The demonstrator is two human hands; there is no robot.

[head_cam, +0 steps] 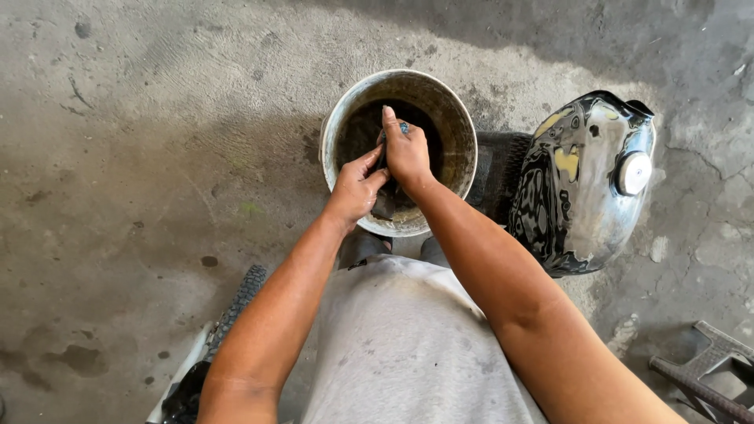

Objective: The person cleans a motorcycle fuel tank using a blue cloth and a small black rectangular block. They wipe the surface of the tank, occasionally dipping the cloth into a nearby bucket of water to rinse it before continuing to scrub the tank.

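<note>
Both my hands are held together over a dirty white bucket (458, 126) that stands on the concrete floor in front of me. Dark water fills the bucket's bottom. My right hand (406, 153) is closed around a small dark sheet-like piece (403, 127), of which only a bluish edge shows near my fingers. My left hand (357, 187) presses against the right one from the left and pinches the same piece from below. Most of the piece is hidden between my fingers.
A shiny black and yellow motorcycle fuel tank (581, 184) with a round white cap lies right of the bucket on a dark mat (495, 169). A tyre (228, 322) shows at lower left. A metal frame (707, 373) sits at lower right.
</note>
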